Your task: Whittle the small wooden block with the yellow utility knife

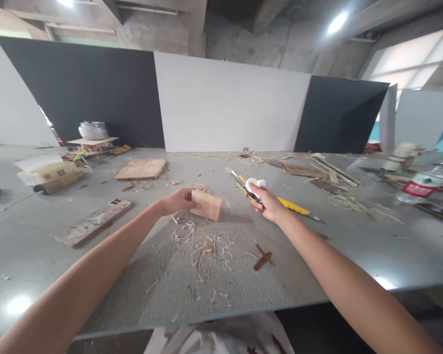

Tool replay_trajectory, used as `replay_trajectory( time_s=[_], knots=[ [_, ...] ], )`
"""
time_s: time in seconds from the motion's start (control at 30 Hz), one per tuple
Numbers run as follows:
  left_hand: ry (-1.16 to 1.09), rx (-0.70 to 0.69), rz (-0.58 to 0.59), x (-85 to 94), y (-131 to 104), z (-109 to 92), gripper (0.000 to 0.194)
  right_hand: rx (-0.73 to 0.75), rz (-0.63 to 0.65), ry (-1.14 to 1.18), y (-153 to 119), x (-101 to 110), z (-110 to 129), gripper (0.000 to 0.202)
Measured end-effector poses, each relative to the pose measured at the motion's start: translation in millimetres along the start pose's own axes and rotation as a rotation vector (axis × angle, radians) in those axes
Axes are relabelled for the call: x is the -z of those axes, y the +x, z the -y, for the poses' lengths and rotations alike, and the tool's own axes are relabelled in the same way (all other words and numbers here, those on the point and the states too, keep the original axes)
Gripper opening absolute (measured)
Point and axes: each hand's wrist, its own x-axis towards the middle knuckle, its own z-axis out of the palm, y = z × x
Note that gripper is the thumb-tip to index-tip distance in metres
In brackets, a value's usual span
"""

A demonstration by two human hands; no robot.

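Note:
My left hand (179,200) is closed on the left end of a pale wooden block (206,205), which it holds on edge just over the table (162,275). In my right hand (265,200) is a utility knife (239,181) with a yellow and black body, its blade end pointing up and away to the left. Something white, like tissue (256,183), is wrapped at the thumb of that hand. A second, yellow utility knife (294,206) lies on the table just right of the right hand. Curled wood shavings (208,246) are scattered below the block.
A small brown wooden cross (263,257) lies near the front edge. At left are a phone (101,221), a flat board (141,168) and a taped package (55,174). Wood strips (334,169) and a water bottle (424,184) are at right. Upright panels (232,103) stand behind.

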Motion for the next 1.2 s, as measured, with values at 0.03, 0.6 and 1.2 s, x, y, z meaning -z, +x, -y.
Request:
replay_trajectory(
  time_s=[0.03, 0.6, 1.2],
  knots=[
    [-0.01, -0.01, -0.023, 0.5, 0.6, 1.5, 0.032, -0.002, 0.004, -0.006, 0.1, -0.3, -0.5, 0.036],
    [0.336, -0.046, 0.037, 13.2, -7.5, -39.2, 0.021, -0.175, 0.379, -0.318, -13.9, 10.7, 7.6, 0.033],
    [1.107, -0.184, -0.059, -28.9, 1.1, -62.5, 0.035, -0.08, 0.49, -0.922, -4.9, 6.8, -3.5, 0.05]
  ],
)
